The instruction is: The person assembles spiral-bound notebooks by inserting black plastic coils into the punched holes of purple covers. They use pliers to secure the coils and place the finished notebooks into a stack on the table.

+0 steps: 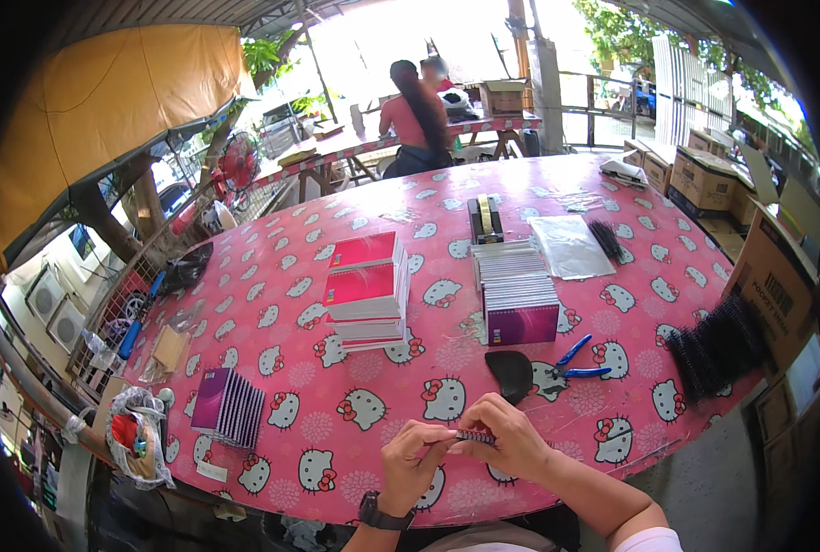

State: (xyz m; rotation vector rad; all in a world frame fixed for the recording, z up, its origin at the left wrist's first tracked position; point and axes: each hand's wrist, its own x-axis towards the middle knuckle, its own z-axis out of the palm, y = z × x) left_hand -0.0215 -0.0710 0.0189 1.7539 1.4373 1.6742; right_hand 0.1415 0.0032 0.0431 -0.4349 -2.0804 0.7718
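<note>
Pink bench [244, 322] printed all over with white cartoon cat faces, and both hands are at its near edge. Left hand [416, 455] has its grip down to a fingertip pinch on one end of a short dark spiral strip [476, 437]; right hand [502, 432] has the other end, thumb and fingers curled in close. So the strip sits right between the two. Can't tell if any pages are attached to it.

Label-wise: the pink notebooks [364, 290] stacked mid-bench have a tiny label block at the left of their covers, too small to read. Purple notebooks [212, 400] over on the left have a similar mark, and another purple batch [520, 308] is just right of the pink ones. Biggest lettering is on the carton [778, 276] at far right, bold dark print plus a stripy block. Blue pliers [586, 373] lie near a flat black piece [509, 374]; black coils [718, 350] are heaped by that carton.
</note>
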